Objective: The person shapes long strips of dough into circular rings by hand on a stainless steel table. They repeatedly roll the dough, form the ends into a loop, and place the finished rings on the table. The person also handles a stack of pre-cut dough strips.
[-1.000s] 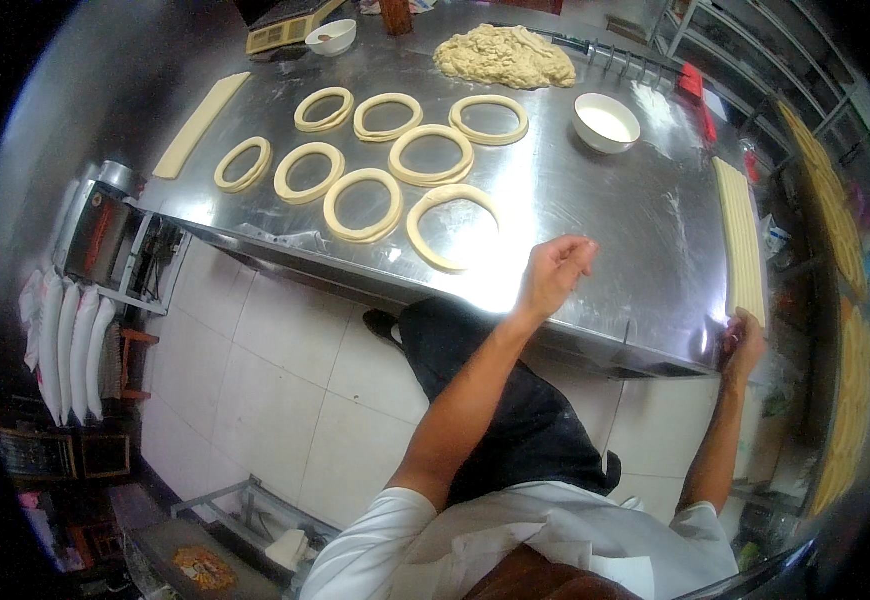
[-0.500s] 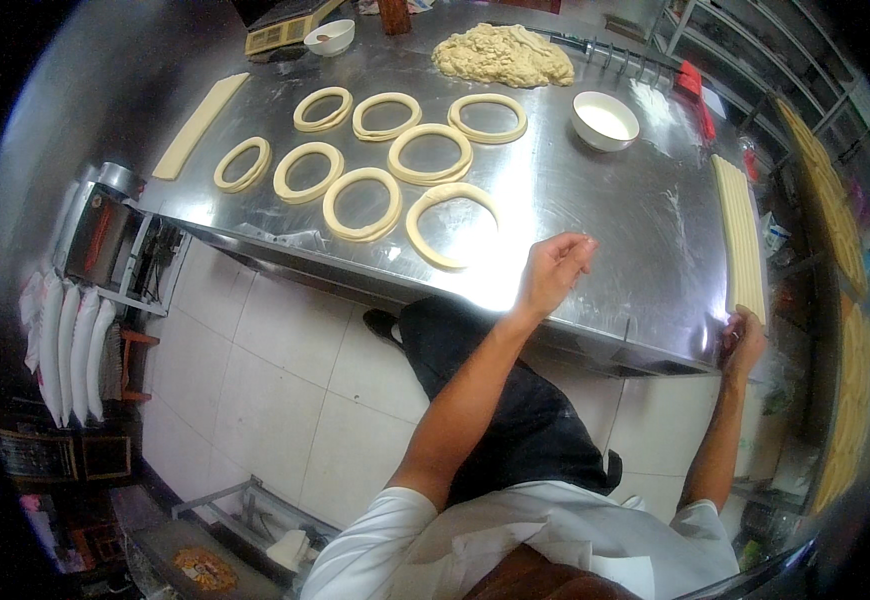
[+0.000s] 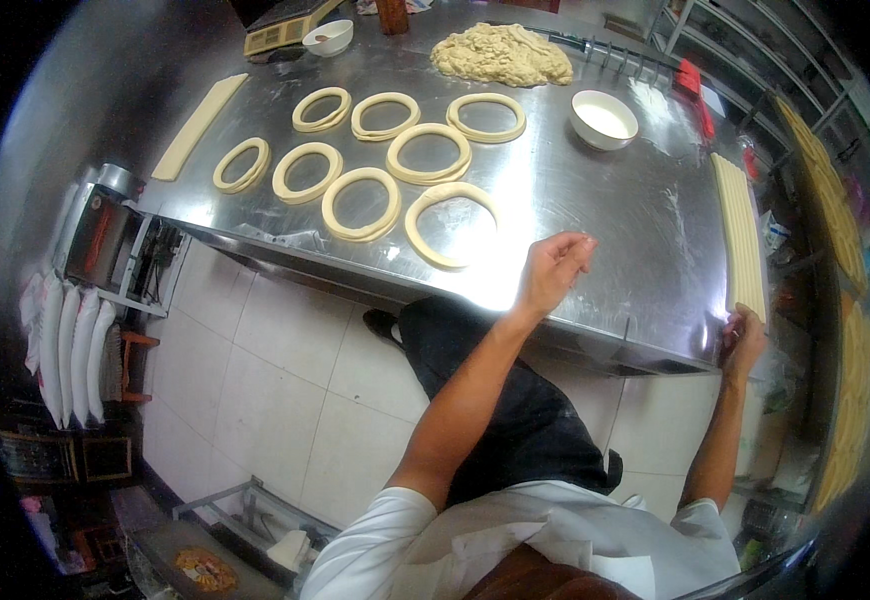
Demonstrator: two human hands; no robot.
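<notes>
Over the front edge of the steel table, my left hand (image 3: 555,272) hovers with its fingers curled together and nothing showing in them. At the right side, my right hand (image 3: 743,343) has its fingertips closed at the near end of the dough strips (image 3: 740,235), which lie side by side in a long bundle. Whether it grips one strip or more is hidden. Nearest my left hand is a dough ring (image 3: 416,230) whose right side fades into glare. Several more looped rings, among them a double-looped dough ring (image 3: 330,210), spread to the left.
A mound of rough dough (image 3: 503,55) sits at the back beside a white bowl of pale contents (image 3: 603,121). A flat dough slab (image 3: 200,127) lies far left. Behind it are a scale (image 3: 280,30) and a small bowl (image 3: 328,38). Dough-laden trays (image 3: 848,400) stand right of the table.
The view has shifted very slightly. Both hands and the dough stay essentially where they were.
</notes>
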